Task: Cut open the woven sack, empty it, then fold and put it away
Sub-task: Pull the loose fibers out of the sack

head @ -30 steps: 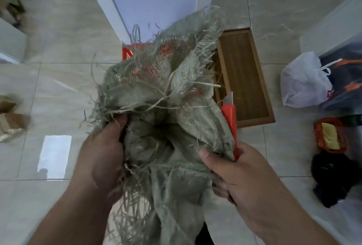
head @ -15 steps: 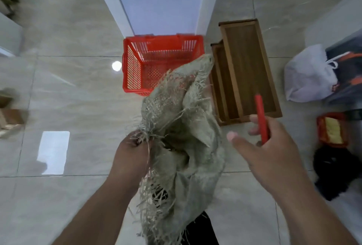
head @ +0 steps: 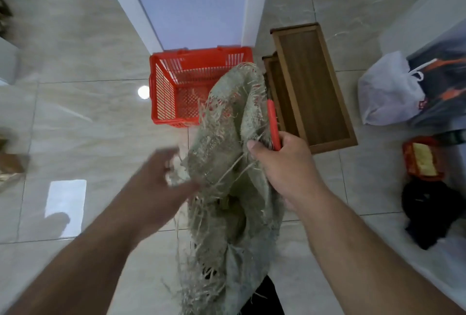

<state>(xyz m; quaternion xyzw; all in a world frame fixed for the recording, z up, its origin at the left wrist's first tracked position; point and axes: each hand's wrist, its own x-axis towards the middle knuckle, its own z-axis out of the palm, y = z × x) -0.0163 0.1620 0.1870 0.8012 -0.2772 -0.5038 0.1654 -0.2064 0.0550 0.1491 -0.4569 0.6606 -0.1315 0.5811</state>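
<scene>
The grey-green woven sack (head: 227, 163) hangs crumpled in front of me, its edges frayed into loose strands. My right hand (head: 282, 166) grips the sack's upper right fold, thumb on the cloth, and holds a red utility knife (head: 273, 125) against it, pointing up. Blurred by motion, my left hand (head: 161, 183) is at the sack's left frayed edge with fingers and thumb spread. Loose strands lie by its palm, and no grip on them shows.
A red plastic basket (head: 164, 93) stands on the tiled floor just beyond the sack. Two wooden trays (head: 312, 83) lie to its right. A white plastic bag (head: 388, 93), dark bags and a red packet (head: 421, 158) sit at the right.
The sack has passed from my left hand to my right, which now grips it together with the knife. My left hand has let go and moved to the left.
</scene>
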